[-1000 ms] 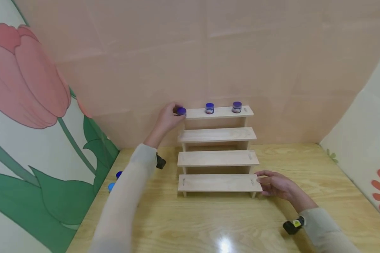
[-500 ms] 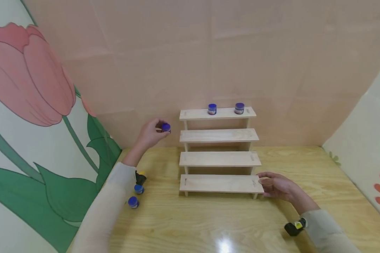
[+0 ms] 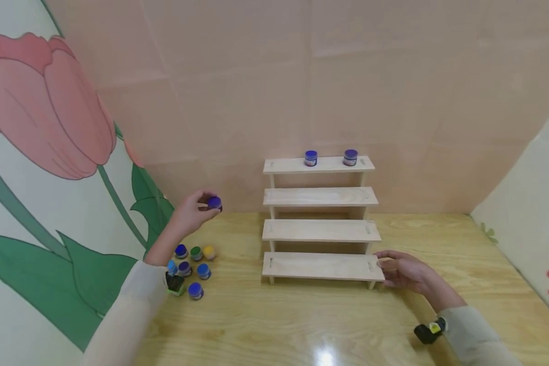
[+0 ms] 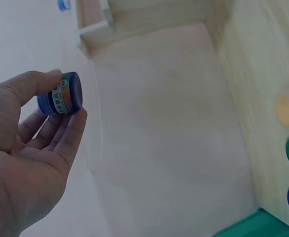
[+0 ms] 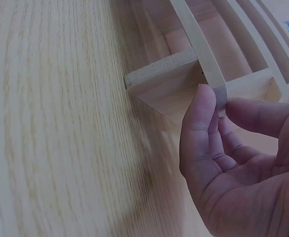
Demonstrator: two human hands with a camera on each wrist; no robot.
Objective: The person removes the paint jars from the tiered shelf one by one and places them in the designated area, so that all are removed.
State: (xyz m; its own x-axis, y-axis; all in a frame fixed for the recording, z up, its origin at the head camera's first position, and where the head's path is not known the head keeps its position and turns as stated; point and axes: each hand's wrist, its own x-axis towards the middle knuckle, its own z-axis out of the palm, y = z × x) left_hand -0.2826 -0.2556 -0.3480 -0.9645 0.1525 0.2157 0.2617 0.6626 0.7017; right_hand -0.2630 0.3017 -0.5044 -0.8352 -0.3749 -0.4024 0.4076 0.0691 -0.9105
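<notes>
My left hand [image 3: 189, 216] pinches a small paint jar [image 3: 214, 203] with a dark blue-purple lid, held in the air left of the wooden tiered shelf [image 3: 321, 231]. In the left wrist view the jar [image 4: 60, 95] lies sideways between thumb and fingers, its printed label showing. With thumb and fingers my right hand [image 3: 409, 273] grips the right end of the lowest step; the right wrist view shows that board end [image 5: 220, 96] between them. On the top step stand a blue-lidded jar [image 3: 310, 158] and a purple-lidded jar [image 3: 350, 157].
Several more paint jars stand on the wooden table [image 3: 256, 325] at the left, among them a green-lidded jar [image 3: 196, 253], a yellow one [image 3: 209, 252] and a blue-lidded one [image 3: 195, 291]. A pinkish-brown backdrop [image 3: 238, 101] rises behind the shelf.
My left hand has drawn the held jar off the left end of the top step, then left and down. More jars on the table have come into sight. The right hand keeps its grip.
</notes>
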